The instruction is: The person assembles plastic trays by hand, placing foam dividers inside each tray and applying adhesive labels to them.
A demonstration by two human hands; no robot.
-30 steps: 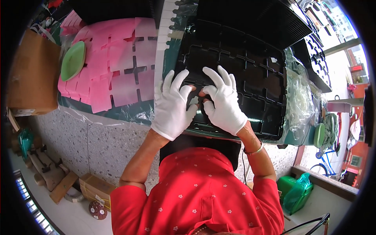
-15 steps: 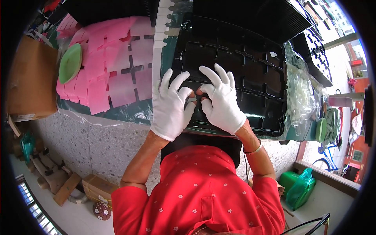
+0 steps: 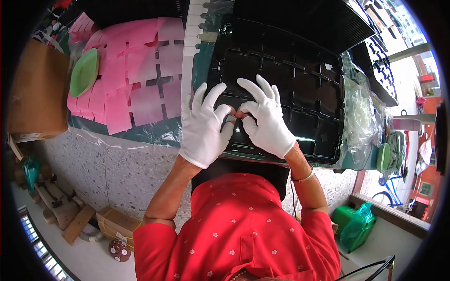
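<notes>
Over a black tray, my left hand pinches a small pale piece, my right hand possibly sharing the grip, work evidently unfinished.

A stack of sheets lies on the left part of the table, a dish resting on its left edge — a carton stands farther left. To the right, past a strip, sits a tray, the left hand and right hand side by side over its near left part. Plastic wrap lies right of the tray — below, left of the person, is a box.
</notes>
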